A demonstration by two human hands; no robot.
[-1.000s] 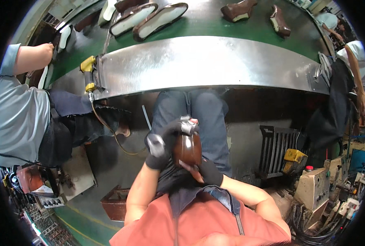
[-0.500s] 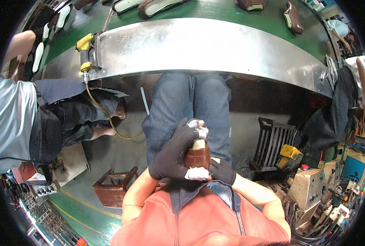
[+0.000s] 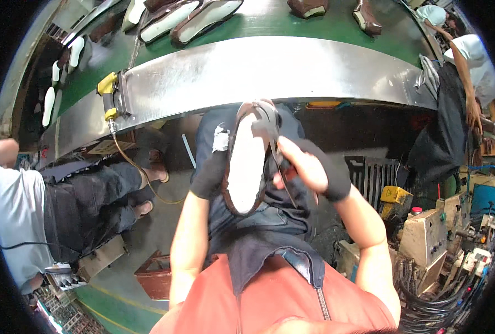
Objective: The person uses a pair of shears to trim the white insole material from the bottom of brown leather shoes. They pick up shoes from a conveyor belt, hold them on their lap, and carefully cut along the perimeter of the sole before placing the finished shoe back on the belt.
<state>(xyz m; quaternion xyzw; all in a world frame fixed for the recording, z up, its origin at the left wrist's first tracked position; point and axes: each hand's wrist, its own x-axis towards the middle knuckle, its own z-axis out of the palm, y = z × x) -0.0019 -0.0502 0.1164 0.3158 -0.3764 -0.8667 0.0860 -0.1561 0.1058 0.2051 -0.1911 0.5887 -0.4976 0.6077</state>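
Note:
Sole side up over my lap is a brown shoe upper with a long white insole [image 3: 244,161]. My left hand [image 3: 211,170], in a black glove with white wrapping on the fingers, grips the shoe's left side. My right hand [image 3: 308,170], in a black glove with bare fingers, is closed round dark metal pincers [image 3: 268,122]. The pincers' head lies over the shoe's far end, and their thin handles run back under my fingers. Whether the jaws grip the leather cannot be made out.
A metal-edged bench [image 3: 258,67] crosses ahead, with a yellow-and-black air tool [image 3: 108,94] on its left and several brown shoes [image 3: 208,22] on the green surface behind. Co-workers sit left [image 3: 22,211] and stand right [image 3: 475,72]. A wooden stool [image 3: 154,275] and control boxes [image 3: 422,236] flank me.
The shoe has moved forward from my chest and turned so its white insole faces up. My right hand has come up from beside my waist, and pincers now lie over the shoe.

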